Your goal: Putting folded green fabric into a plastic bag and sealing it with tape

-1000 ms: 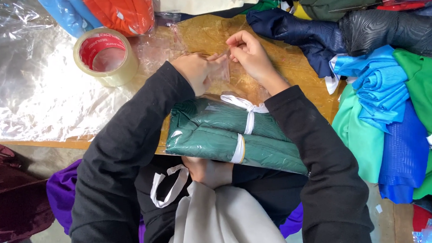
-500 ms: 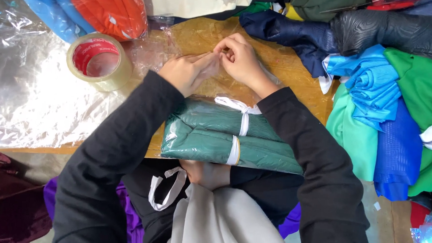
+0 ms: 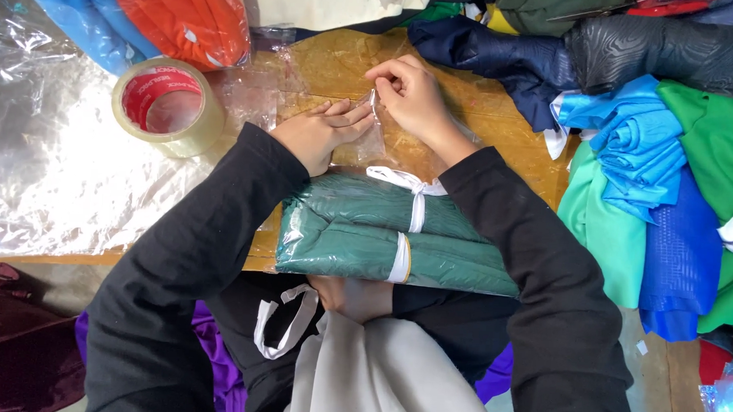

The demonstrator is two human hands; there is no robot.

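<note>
Seen from above, the left hand [image 3: 318, 134] lies flat with fingers together, pressing down the clear plastic bag [image 3: 361, 140] on the wooden bench [image 3: 462, 103], while the right hand [image 3: 412, 97] pinches the bag's open flap between fingertips. The bag holds a folded dark green garment [image 3: 357, 230] with white ties, lying at the bench edge just below both hands. A roll of clear tape [image 3: 166, 105] stands to the left, piles of coloured clothing [image 3: 656, 177] to the right

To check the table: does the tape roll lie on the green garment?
No, the tape roll stands on clear plastic sheeting, left of the bagged green garment.
</note>
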